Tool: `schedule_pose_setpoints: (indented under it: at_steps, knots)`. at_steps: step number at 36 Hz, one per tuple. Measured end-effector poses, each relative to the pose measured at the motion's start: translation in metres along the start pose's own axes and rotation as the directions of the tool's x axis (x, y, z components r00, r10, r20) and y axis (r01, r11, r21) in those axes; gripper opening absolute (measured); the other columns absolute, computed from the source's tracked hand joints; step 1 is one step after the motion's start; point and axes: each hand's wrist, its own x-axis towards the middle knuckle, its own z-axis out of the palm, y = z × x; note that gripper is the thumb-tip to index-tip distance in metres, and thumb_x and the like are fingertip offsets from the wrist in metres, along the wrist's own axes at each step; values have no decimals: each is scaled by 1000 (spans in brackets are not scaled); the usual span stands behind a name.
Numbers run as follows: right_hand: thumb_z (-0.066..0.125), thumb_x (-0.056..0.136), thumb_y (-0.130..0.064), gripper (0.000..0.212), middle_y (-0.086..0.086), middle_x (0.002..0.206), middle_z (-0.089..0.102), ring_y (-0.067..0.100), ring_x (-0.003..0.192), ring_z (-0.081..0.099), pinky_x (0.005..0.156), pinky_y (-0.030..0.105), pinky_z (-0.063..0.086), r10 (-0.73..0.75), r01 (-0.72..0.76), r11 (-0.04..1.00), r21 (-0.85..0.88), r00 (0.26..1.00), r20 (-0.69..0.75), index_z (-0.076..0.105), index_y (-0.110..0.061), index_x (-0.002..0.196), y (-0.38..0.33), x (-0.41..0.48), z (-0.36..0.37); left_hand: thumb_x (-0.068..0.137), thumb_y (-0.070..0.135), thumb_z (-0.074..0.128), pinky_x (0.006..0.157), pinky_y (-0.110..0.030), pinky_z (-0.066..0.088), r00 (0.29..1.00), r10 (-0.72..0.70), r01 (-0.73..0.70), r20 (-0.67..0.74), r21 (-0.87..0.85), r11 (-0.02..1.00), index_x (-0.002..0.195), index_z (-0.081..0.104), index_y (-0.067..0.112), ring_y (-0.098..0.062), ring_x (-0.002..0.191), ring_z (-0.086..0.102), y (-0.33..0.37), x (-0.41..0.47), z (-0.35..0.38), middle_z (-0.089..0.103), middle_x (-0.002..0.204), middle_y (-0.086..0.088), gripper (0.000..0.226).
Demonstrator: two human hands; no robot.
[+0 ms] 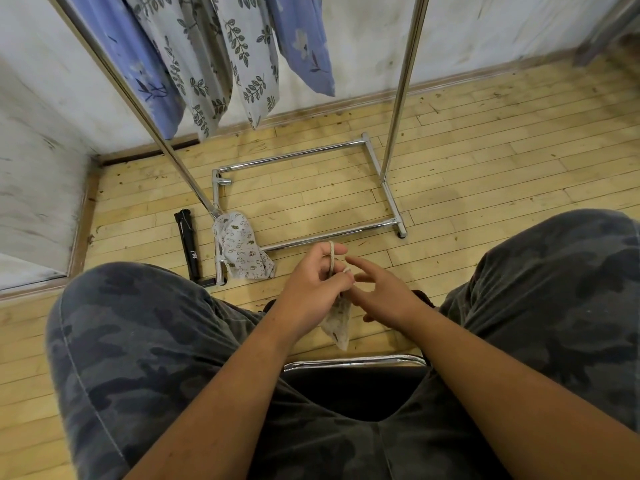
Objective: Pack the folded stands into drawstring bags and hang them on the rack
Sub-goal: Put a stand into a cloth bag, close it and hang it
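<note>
The only writing is showing on the black folded tube-shaped stand, lying on the pale wooden plank floor at 9 o'clock: a small white mark, too small to read. Just beside it, a grey cartoon-print fabric drawstring bag is lying across the base of the chrome metal rack.

Just below centre, the left hand is curling its fingers around a beige cord looped over 1 finger. A small speckled grey drawstring bag is hanging from it. The hand is hiding the bag's mouth.

The right hand, at the left hand's 3 o'clock, is holding its fingers straight and spread, gripping nothing.

At 12 o'clock, 4 long blue floral and grey leaf-print cloth bags are hanging, their tops cut off.
</note>
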Motion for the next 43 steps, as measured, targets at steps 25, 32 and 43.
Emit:
schedule_pose_setpoints:
  at_steps: [25, 32, 43]
  knots:
    - [62, 86, -29, 50, 0, 126, 69, 17, 104, 62, 90, 43, 58, -54, 56, 998, -11, 992, 115, 59, -46, 132, -2, 2, 1, 91, 9, 65, 79, -42, 59, 988, 100, -108, 119, 67, 992, 118, 65, 31, -33, 90, 68, 10, -13, 6, 67, 93, -15, 35]
    - [69, 91, -23, 30, -9, 104, 73, 13, 99, 69, 85, 38, 60, -85, 100, 984, -149, 991, 102, 63, -50, 104, -1, 2, -3, 85, 25, 66, 78, -34, 58, 971, 135, -165, 195, 147, 975, 102, 65, 32, -19, 87, 68, 11, -16, 7, 68, 94, -3, 19]
    - [54, 97, -14, 35, -16, 81, 57, 3, 76, 53, 64, 23, 40, -119, 139, 913, -383, 990, 75, 50, -42, 76, -8, 4, -2, 86, 22, 69, 66, -18, 45, 967, 178, -218, 180, 234, 947, 92, 62, 28, -7, 75, 55, 10, -16, 10, 65, 90, 2, 11]
